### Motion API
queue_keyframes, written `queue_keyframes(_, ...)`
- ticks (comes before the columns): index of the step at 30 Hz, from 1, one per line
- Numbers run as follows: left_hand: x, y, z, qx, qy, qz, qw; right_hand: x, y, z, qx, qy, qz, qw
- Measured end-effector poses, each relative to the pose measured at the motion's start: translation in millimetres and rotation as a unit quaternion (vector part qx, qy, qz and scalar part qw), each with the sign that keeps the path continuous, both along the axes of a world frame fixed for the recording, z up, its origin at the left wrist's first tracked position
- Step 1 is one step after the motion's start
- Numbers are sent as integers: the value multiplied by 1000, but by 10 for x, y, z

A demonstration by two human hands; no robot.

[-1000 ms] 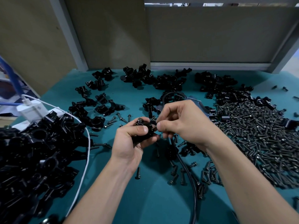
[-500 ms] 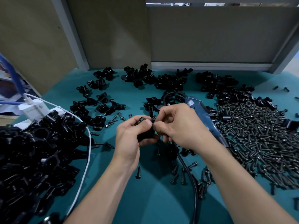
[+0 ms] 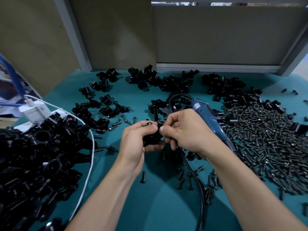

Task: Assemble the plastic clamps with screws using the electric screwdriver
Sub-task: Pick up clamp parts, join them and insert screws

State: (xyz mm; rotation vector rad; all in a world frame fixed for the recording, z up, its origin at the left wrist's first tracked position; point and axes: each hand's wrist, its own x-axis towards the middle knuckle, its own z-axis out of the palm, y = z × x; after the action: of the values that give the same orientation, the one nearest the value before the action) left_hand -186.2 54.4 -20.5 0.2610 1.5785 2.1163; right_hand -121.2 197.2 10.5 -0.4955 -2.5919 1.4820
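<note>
My left hand (image 3: 138, 144) grips a black plastic clamp (image 3: 152, 138) above the middle of the teal table. My right hand (image 3: 185, 130) meets it from the right, thumb and forefinger pinched at the clamp's top edge; whatever they pinch is hidden. The blue electric screwdriver (image 3: 209, 119) lies on the table just behind my right hand and wrist, its black cable (image 3: 196, 180) running toward me. A wide heap of black screws (image 3: 266, 144) covers the right side.
A big pile of black clamps (image 3: 38, 155) fills the left, with a white charger (image 3: 35, 110) and white cable (image 3: 90, 157) beside it. More clamps (image 3: 166, 82) lie along the back, below the grey wall panels. Loose screws (image 3: 188, 179) lie near my forearms.
Both hands have shifted slightly left and toward me, uncovering the blue screwdriver behind the right hand. The right fingers stay pinched at the clamp.
</note>
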Motion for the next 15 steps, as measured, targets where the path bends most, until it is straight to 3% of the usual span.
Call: queue_keyframes(15, -39, 17, -64, -15, -27, 0, 1000, 7, 25, -10, -61, 0, 0, 998)
